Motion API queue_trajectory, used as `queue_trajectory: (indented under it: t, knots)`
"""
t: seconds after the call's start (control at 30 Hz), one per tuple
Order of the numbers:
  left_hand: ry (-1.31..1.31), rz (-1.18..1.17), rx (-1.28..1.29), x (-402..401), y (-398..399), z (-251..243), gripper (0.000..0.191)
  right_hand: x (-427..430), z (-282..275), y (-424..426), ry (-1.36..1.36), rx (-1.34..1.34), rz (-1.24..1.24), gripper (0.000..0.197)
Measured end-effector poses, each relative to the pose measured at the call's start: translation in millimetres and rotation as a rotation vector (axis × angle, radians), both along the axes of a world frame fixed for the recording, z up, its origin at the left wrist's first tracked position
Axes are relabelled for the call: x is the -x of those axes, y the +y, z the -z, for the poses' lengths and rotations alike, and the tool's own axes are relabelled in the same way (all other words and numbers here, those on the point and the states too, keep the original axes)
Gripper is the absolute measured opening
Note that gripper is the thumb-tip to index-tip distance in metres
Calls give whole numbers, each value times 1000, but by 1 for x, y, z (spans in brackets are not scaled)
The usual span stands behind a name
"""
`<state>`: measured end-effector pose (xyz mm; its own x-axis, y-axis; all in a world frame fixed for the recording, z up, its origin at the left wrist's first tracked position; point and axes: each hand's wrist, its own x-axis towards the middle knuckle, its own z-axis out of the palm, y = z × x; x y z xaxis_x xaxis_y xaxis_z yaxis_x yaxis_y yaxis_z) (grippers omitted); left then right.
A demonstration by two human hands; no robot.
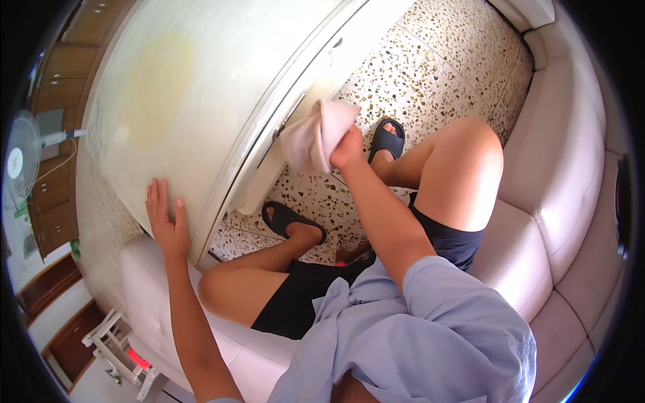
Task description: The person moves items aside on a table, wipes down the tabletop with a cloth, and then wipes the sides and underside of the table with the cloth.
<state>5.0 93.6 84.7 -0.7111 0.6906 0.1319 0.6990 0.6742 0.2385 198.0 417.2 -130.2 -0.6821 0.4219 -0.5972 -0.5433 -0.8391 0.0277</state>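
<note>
A crumpled pale pink cloth is gripped in my right hand. It hangs close to the drawer front of a white table, beside a dark metal drawer handle; whether it touches the front I cannot tell. My left hand rests on the near left part of the tabletop with its fingers spread and nothing in it. A faint yellowish patch shows on the top surface.
Pale leather sofa seats curve around on the right and below. Both feet, in dark slides, stand on speckled terrazzo floor by the table. An electric fan and wooden cabinets are at the left.
</note>
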Motion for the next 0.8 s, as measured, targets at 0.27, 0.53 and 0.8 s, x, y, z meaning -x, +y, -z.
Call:
queue_trajectory:
  t: [0.27,0.53,0.8]
  knots:
    - [0,29,32,-1,-2,-1,53,143,19,47,-531,-355,-49,81]
    - [-33,59,35,-3,5,-5,54,154,26,-223,-300,137,-270,94]
    - [-59,54,16,1,5,-2,54,143,15,-102,-349,70,-205,66]
